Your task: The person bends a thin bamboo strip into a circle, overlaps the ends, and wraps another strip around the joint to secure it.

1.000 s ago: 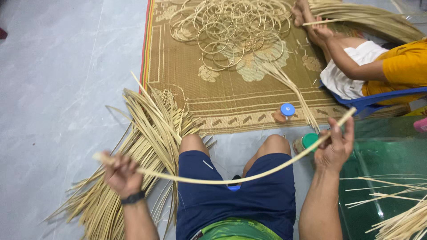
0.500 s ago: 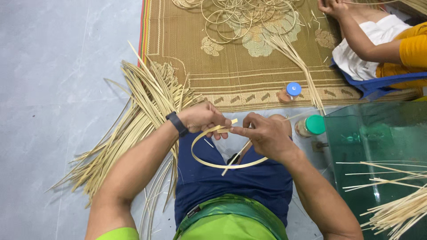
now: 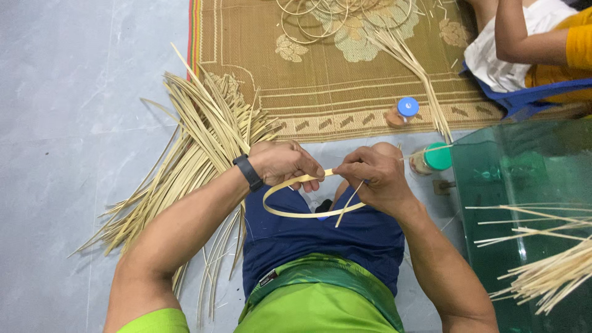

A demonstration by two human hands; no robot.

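Unchanged, both hands pinch the pale cane strip (image 3: 296,213), looped.

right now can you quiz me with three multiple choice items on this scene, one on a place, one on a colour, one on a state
1. Where does the pile of loose strips lie?
A. on the grey floor by the person's left arm
B. on the glass table
C. in the co-worker's lap

2. What colour is the cap of the small jar on the woven mat?
A. red
B. blue
C. black

3. What shape is the strip held between the left hand and the right hand?
A. straight
B. snapped in two
C. bent into a loop

Answers: 1 A, the pile fans over the floor beside the left forearm. 2 B, the cap is plainly blue. 3 C, the strip curves round below both hands, its ends meeting at the fingers.
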